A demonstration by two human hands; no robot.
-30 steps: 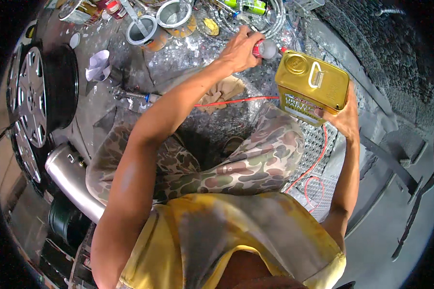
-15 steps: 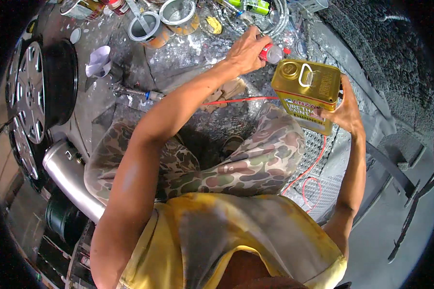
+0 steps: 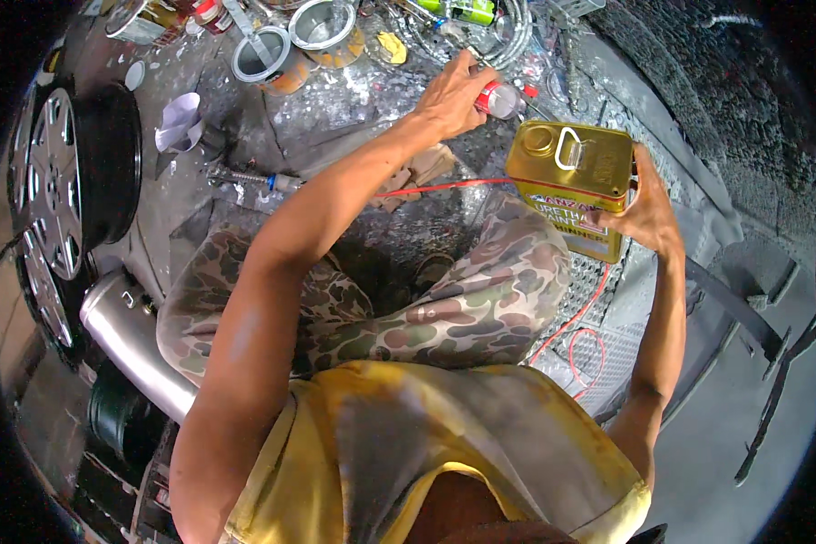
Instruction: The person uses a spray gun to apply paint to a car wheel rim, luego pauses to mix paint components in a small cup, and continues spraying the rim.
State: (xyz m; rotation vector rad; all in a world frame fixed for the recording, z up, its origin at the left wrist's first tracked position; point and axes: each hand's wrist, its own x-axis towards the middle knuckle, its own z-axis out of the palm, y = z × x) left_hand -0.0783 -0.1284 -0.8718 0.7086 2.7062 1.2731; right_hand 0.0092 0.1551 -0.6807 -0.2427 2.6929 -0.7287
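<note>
My left hand (image 3: 453, 98) is closed around a clear plastic bottle with a red label (image 3: 500, 100). The bottle lies tilted, its clear end sticking out to the right, and my fingers hide the rest of it. Just to the right and nearer is a gold rectangular thinner can (image 3: 598, 170), upright with a slight lean. My right hand (image 3: 646, 210) grips that can from its right side, the thumb across the front and the other fingers mostly hidden behind it. The can's white wire handle (image 3: 568, 149) and round cap (image 3: 539, 138) face up, and nothing touches them.
Beyond my left hand stand two paint tins (image 3: 325, 25), one holding a flat stirrer (image 3: 250, 29). A coiled hose (image 3: 515, 43) lies at the back. A pale cup (image 3: 179, 121), a spray gun (image 3: 256, 177) and wheel rims (image 3: 59, 181) are on the left. A red cord (image 3: 453, 184) crosses the floor.
The view has shifted slightly, and the bottle and can sit a little further left in it. Both hands keep their grips.
</note>
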